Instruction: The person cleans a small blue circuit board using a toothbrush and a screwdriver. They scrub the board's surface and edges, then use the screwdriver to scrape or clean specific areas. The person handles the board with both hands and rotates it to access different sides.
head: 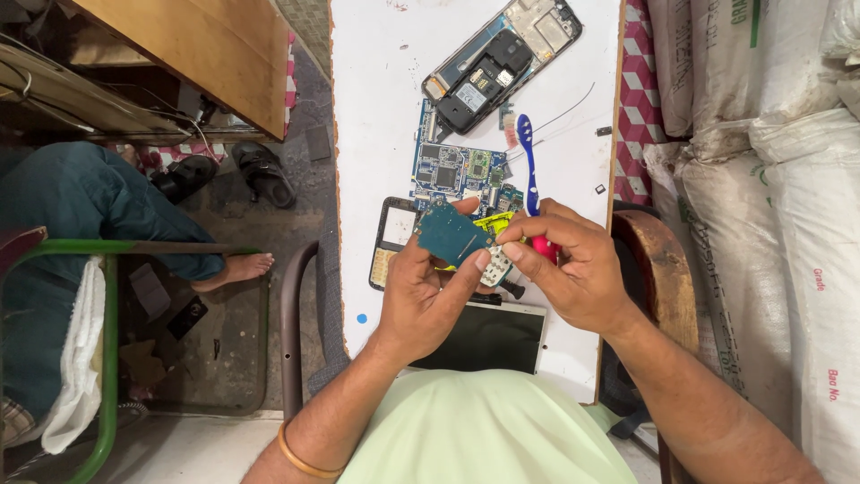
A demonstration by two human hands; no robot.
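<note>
Left hand (421, 291) pinches a small teal circuit board (448, 235) while right hand (569, 264), at three o'clock, grips a blue toothbrush (528, 161).

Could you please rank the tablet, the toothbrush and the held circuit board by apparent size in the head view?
1. Tablet, partly hidden.
2. Toothbrush, long but thin.
3. Held circuit board; it sits nearer the camera, so it is likely smaller than it looks.

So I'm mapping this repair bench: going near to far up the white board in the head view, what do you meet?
White-framed tablet → small circuit board in the left hand → blue circuit board → black phone body → open phone frame.
</note>
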